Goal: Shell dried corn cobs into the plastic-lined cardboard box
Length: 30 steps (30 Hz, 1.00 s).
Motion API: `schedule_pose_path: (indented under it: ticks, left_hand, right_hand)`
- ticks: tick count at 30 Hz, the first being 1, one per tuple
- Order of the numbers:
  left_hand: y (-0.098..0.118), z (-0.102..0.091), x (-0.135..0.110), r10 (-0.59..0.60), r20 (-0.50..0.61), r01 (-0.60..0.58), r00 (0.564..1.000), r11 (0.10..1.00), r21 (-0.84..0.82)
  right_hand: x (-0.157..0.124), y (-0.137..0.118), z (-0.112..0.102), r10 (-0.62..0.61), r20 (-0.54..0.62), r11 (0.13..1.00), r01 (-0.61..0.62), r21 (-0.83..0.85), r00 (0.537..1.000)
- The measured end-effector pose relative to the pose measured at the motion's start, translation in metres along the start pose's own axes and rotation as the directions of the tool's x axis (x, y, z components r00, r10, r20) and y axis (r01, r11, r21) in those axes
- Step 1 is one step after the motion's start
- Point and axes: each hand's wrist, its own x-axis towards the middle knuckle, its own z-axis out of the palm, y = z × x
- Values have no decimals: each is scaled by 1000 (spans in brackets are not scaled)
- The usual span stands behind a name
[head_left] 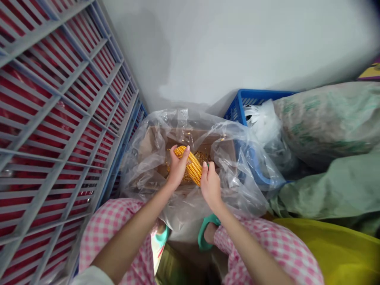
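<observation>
A yellow corn cob (192,165) is held over a cardboard box (152,140) lined with a clear plastic bag (237,186). My left hand (177,168) is closed round the cob's far end, fingers wrapped over it. At the cob's near end my right hand (210,183) grips it, with something small and green just showing at the fingers. Loose kernels (203,156) lie in the bottom of the box under the cob. My knees in pink checked trousers (107,225) frame the box.
Grey crates (59,118) with red contents stand stacked at the left. A blue plastic basket (246,99) sits behind the box on the right, next to large green sacks (326,158). A yellow tub (335,249) is at lower right. A white wall is ahead.
</observation>
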Motion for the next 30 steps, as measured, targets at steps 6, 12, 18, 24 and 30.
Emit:
schedule_pose_path:
  ticks: [6,12,18,24,30]
  left_hand:
    - [-20,1,7,40,-10,-36,999,964,265]
    - [-27,2,2,74,96,-106,993,912,395]
    - [-26,4,7,50,120,-61,991,994,88]
    - [-20,4,14,-276,277,319,921,940,-123]
    - [-28,4,11,-10,145,-7,989,993,117]
  right_hand:
    - [-1,7,10,8,73,988,4,-157,997]
    - [3,17,10,78,81,997,-75,-35,994]
    - [10,18,5,126,47,984,-131,121,991]
    - [13,16,-2,67,35,998,-68,10,997]
    - [8,13,-3,15,60,996,-10,-86,998]
